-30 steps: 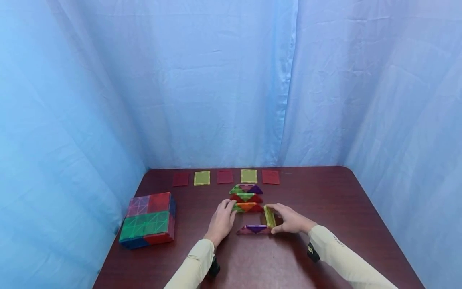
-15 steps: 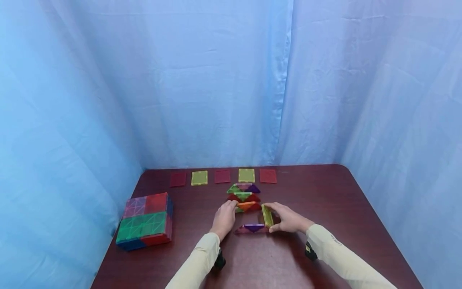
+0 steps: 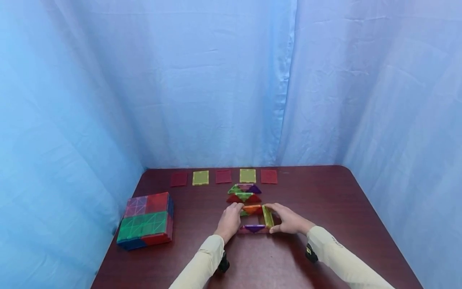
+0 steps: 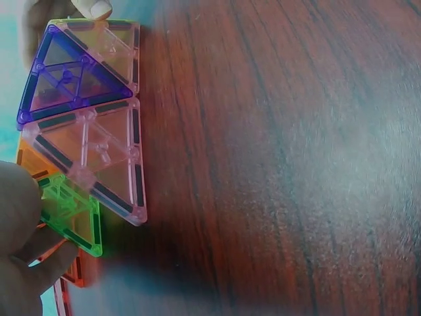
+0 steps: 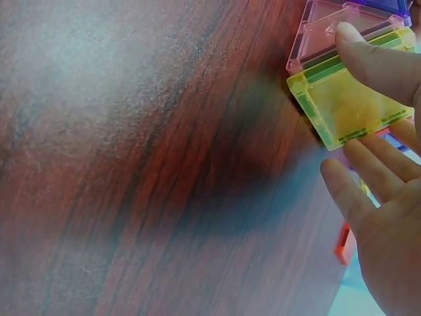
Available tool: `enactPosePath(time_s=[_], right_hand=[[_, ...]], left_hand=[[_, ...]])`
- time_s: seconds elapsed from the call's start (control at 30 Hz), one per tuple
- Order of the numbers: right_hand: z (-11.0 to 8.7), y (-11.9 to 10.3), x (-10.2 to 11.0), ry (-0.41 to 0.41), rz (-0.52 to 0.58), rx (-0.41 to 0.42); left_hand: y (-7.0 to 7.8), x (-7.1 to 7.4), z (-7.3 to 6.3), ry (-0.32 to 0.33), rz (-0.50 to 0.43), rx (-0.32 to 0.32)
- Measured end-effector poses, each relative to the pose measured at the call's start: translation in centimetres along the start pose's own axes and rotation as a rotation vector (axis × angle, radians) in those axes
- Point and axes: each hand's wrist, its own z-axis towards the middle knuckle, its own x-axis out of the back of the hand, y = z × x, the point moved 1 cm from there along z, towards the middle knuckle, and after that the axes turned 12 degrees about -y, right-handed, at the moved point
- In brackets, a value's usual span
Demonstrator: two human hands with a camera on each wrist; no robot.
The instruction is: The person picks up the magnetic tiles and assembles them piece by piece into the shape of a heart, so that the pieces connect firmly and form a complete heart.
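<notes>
My left hand (image 3: 230,220) grips the left end of an upright row of see-through magnetic triangle tiles (image 3: 252,208), orange in the middle. In the left wrist view its fingers are around the green triangle tile (image 4: 72,217). A yellow square magnetic tile (image 3: 268,216) stands on edge at the right, held between the thumb and fingers of my right hand (image 3: 288,219). Nearer me stands a row of pink and purple triangle tiles (image 3: 254,228), which touches the yellow tile's near edge. The far edge of the yellow tile meets the orange row's right end.
Two more upright triangle rows stand behind, a red-green one (image 3: 244,197) and a green-purple one (image 3: 245,188). Several flat square tiles, including a yellow tile (image 3: 200,178), line the table's back edge. A block of stacked tiles (image 3: 146,220) sits at the left.
My left hand has moved right and slightly nearer, bringing the orange-middled row toward me and against the yellow tile. The right hand keeps its hold, almost still.
</notes>
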Motion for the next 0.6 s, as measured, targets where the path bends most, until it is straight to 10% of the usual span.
enactPosePath(time_s=[0.6], right_hand=[[0.44, 0.36, -0.76, 0.016, 0.048, -0.021]], left_hand=[[-0.50, 0.32, -0.56, -0.069, 0.057, 0.026]])
